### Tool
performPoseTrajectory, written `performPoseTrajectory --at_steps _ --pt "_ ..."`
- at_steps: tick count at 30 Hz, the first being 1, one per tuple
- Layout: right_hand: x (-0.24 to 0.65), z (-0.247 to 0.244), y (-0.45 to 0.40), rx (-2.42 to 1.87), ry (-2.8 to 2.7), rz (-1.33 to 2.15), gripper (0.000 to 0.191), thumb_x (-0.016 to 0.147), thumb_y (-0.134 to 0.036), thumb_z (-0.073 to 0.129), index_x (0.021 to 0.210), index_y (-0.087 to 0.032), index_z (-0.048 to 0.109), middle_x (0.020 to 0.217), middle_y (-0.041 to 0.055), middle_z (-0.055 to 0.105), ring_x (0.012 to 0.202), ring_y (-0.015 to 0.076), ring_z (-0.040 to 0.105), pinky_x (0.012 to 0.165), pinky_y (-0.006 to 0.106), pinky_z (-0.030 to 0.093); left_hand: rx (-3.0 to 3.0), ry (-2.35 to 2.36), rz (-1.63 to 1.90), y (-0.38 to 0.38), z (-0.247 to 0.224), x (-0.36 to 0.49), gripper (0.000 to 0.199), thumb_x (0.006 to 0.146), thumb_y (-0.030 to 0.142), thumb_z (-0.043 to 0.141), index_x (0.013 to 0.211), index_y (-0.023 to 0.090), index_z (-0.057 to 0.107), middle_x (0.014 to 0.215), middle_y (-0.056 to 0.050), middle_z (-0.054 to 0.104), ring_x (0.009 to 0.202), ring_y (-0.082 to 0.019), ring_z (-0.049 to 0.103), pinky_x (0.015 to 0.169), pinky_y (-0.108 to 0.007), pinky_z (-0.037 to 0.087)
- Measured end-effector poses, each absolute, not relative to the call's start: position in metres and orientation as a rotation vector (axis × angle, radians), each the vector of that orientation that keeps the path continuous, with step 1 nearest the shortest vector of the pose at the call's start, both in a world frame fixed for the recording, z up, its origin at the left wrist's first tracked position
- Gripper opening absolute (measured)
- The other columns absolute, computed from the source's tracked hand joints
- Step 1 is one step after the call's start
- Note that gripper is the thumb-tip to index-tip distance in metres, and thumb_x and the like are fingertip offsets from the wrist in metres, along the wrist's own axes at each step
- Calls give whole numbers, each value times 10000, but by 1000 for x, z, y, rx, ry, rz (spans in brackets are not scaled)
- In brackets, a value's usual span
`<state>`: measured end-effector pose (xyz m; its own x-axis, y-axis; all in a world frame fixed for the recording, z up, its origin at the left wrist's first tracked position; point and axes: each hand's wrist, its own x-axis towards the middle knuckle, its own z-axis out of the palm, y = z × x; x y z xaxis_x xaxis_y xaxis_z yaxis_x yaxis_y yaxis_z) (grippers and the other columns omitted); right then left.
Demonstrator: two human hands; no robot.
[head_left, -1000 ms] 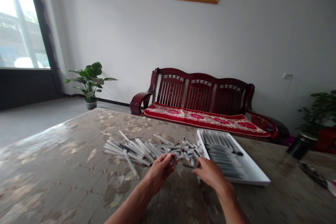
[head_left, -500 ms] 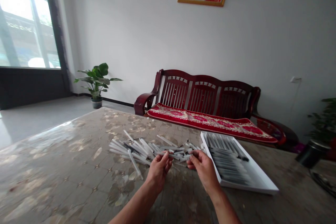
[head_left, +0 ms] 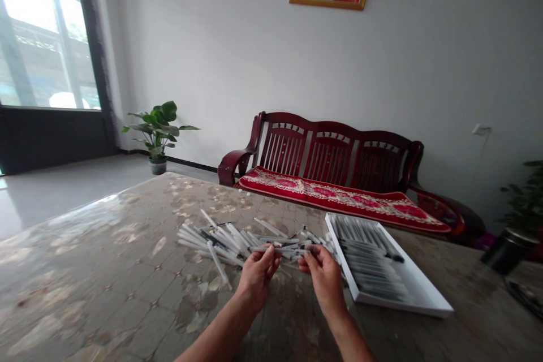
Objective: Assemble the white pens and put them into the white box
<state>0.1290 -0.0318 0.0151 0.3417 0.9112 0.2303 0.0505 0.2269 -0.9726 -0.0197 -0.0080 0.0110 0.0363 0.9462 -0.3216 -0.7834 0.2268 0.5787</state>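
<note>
Between my two hands a slim translucent pen lies crosswise, its darker end toward the right. My left hand is closed, thumb and fingers pinching the pen's barrel. At the other end, the fingertips of my right hand are pinched on the dark end; whether that is a cap or a tip is too small to tell. Just behind both hands spreads a loose pile of whitish pen tubes with some dark pieces among them. A white shallow box, right of my right hand, holds rows of dark-and-clear pens.
The hands work above a table with a patterned, shiny cover. Beyond it stands a red wooden bench with a red floral mat. A black container and a cable are at the right, a potted plant at the back left.
My right hand has shifted slightly left and closer to my left hand. The pen between them shows more clearly now. The pile and the box have stayed in place.
</note>
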Motion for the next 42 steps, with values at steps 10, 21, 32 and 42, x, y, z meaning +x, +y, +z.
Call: performPoseTrajectory --at_steps 10,21,32,42 --pt "122 11 -34 -1182 -1059 842 392 642 -548 760 790 -201 651 680 35 690 609 224 672 551 333 572 398 733 1374 -14 5 -16 299 535 193 906 721 143 676 686 -5 713 598 -101 665 559 -164 537" --pt "128 16 -36 -1222 -928 1211 347 656 -490 749 830 -203 662 747 31 734 659 209 684 582 304 538 733 745 1466 -15 7 -21 393 510 387 894 754 143 706 735 -33 740 589 -124 653 587 -232 549" --pt "173 60 -29 -1563 -1893 514 226 785 -226 552 890 -228 752 863 27 755 857 202 667 772 283 465 813 771 1250 -17 3 -15 580 445 359 911 937 160 676 741 -22 728 637 -159 676 594 -252 539" --pt "341 48 -44 -2168 -1794 -175 228 802 -196 519 870 -231 734 950 59 722 941 222 636 880 316 435 669 995 1529 -4 1 -30 502 630 512 732 986 172 632 878 -54 703 607 -141 654 500 -229 468"
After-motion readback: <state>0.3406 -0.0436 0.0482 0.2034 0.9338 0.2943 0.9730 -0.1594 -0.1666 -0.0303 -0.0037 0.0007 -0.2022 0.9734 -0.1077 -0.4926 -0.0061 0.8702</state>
